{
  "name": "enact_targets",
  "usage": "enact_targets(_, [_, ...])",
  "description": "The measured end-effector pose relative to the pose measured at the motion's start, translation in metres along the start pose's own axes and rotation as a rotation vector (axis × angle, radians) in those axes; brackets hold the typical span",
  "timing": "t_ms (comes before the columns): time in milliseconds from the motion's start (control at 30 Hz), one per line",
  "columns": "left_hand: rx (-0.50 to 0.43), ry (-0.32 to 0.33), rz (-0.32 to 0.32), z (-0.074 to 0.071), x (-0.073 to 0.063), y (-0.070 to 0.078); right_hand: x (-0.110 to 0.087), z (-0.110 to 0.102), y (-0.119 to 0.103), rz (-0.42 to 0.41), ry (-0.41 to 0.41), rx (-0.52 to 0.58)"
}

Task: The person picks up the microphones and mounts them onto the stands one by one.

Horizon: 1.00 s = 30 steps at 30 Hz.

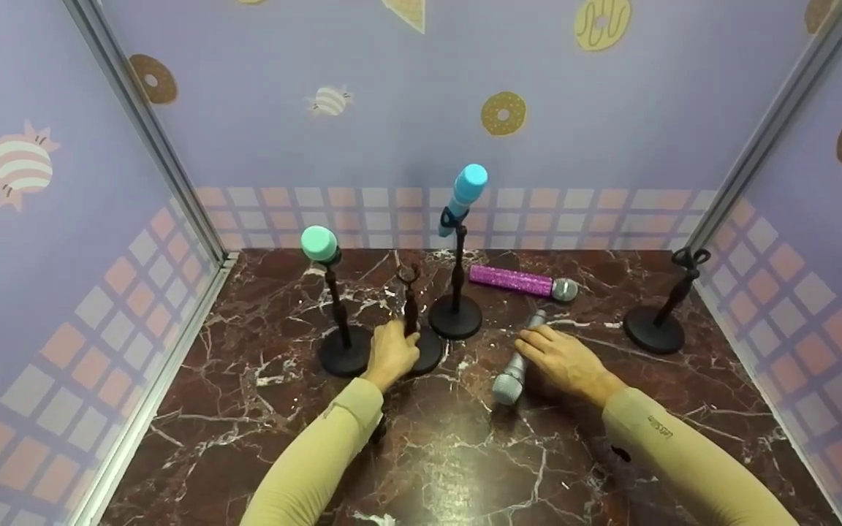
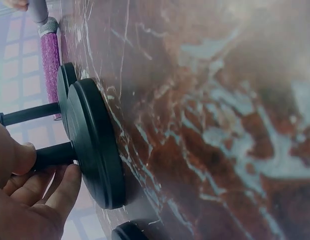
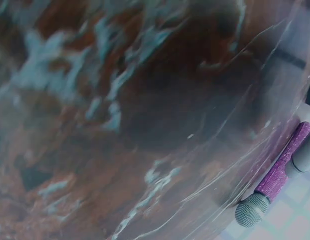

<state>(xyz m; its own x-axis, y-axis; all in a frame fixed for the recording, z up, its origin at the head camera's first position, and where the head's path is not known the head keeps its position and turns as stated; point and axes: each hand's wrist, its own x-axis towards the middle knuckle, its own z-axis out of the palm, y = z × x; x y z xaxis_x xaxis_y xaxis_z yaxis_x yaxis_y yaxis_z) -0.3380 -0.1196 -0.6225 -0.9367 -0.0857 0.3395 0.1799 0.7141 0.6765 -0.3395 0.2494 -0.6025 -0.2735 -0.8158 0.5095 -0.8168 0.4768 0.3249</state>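
We see the right hand (image 1: 566, 363) with its fingers curled over the handle of the grey mic (image 1: 515, 371), whose mesh head points back toward us. The mic sits right of centre over the desk (image 1: 465, 460); whether it touches the surface we cannot tell. We expect it to be stiff and fairly light, perhaps a little slick along its smooth barrel — so the handle is the place to hold, with the mesh head, likely easier to dent, left alone.

The left hand (image 1: 392, 352) holds the bare stand (image 2: 54, 155) low on its post, thumb and fingers round it just above the base. We judge the weight to lie in that thick round base, and a low hold should resist tipping better than one up at the clip, which looks thin and may flex.

Beyond the hands, we find the pink mic (image 1: 512, 280) lying behind the grey one — its glittery sleeve probably grips better. The green mic (image 1: 319, 242) and blue mic (image 1: 468, 186) sit up on stands, while the far-right stand (image 1: 675, 298) carries none.
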Motion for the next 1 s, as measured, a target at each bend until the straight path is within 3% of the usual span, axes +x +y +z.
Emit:
enact_targets(100, [0.003,-0.012,0.016,0.003,-0.003,-0.001,0.007,-0.002,-0.001,0.017,0.048,0.026])
enact_targets(167, [0.019,0.003,0.056,0.013,-0.004,-0.010,0.013,-0.004,-0.002,0.042,0.081,0.046])
enact_targets(333, [0.011,-0.022,0.074,0.002,-0.017,0.010,0.027,-0.012,-0.003,0.103,0.124,0.088])
enact_targets(433, [-0.011,-0.072,0.034,-0.014,-0.028,0.033,0.034,-0.015,-0.005,0.126,0.114,0.110])
enact_targets(500, [-0.001,-0.086,0.026,-0.017,-0.032,0.038,0.039,-0.017,-0.007,0.145,0.106,0.134])
enact_targets(833, [-0.014,-0.141,0.031,-0.023,-0.045,0.048,0.055,-0.025,-0.017,0.274,0.132,0.283])
enact_targets(1000, [-0.030,-0.183,0.051,-0.026,-0.049,0.050,0.069,-0.033,-0.018,0.296,0.165,0.329])
